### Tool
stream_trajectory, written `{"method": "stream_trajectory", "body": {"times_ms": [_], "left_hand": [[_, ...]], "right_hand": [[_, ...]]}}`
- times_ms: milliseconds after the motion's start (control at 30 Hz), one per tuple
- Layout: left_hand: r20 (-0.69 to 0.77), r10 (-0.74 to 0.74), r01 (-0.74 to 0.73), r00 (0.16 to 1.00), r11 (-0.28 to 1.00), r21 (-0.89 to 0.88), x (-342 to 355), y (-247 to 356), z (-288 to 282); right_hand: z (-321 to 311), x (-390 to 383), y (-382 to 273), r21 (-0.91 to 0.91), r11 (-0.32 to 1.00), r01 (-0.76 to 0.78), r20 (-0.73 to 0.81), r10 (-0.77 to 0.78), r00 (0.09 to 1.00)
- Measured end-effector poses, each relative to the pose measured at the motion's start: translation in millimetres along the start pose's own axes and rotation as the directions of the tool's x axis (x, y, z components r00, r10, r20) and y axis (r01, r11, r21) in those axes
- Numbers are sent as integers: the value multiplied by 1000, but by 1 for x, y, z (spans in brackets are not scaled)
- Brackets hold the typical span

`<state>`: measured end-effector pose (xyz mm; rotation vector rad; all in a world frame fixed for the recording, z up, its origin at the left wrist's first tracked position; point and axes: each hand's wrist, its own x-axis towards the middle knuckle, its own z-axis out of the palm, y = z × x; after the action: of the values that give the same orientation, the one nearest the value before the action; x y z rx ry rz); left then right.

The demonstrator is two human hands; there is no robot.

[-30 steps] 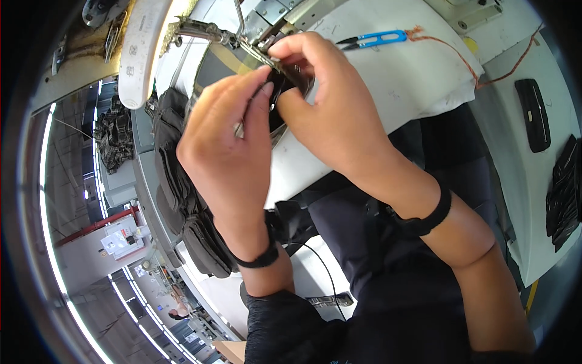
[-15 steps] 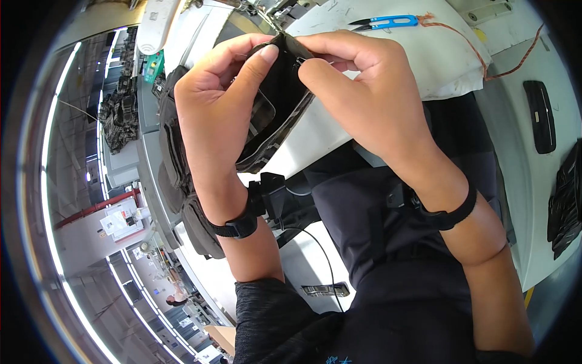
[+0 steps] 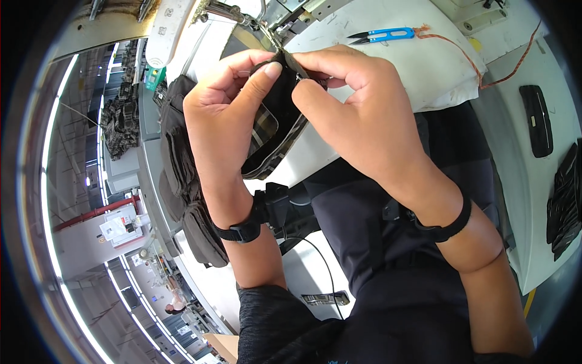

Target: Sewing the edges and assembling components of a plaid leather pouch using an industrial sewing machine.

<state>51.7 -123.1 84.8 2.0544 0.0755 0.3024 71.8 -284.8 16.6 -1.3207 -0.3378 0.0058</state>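
Both my hands pinch the upper edge of a dark fabric piece with a plaid inside, which hangs open like a pouch. My left hand grips its left side between thumb and fingers. On the other side, my right hand holds the edge, its thumb pressed near a small shiny spot. Just beyond my fingertips are the metal parts of a sewing machine. Whether the fabric touches those parts, I cannot tell.
Blue thread snips tied to an orange cord lie on a white pad. Dark fabric pieces are piled at the left. To the right are a black zippered strip and several black strips.
The view has shifted a little, so more of the sewing machine shows at the top. My hands keep their pinch on the fabric piece, and more of its plaid inside shows.
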Motion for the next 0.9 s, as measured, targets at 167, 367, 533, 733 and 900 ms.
{"method": "stream_trajectory", "body": {"times_ms": [167, 367, 533, 733, 900], "left_hand": [[-51, 63, -51, 997, 975, 215, -6, 14, 8], [35, 324, -286, 945, 774, 565, -8, 27, 16], [-22, 332, -229, 943, 697, 679, -27, 36, 27], [-20, 315, -215, 949, 692, 690, -28, 39, 31], [-13, 342, -227, 940, 652, 723, -13, 35, 26]], "right_hand": [[6, -1, 6, 69, 998, -6, -67, 11, 998], [2, 1, -3, 173, 981, -85, 29, 81, 996], [-1, 1, -10, 348, 909, -231, 109, 205, 973], [-1, 6, -8, 413, 866, -281, 134, 248, 959], [7, 22, 3, 384, 880, -280, 152, 238, 959]]}}
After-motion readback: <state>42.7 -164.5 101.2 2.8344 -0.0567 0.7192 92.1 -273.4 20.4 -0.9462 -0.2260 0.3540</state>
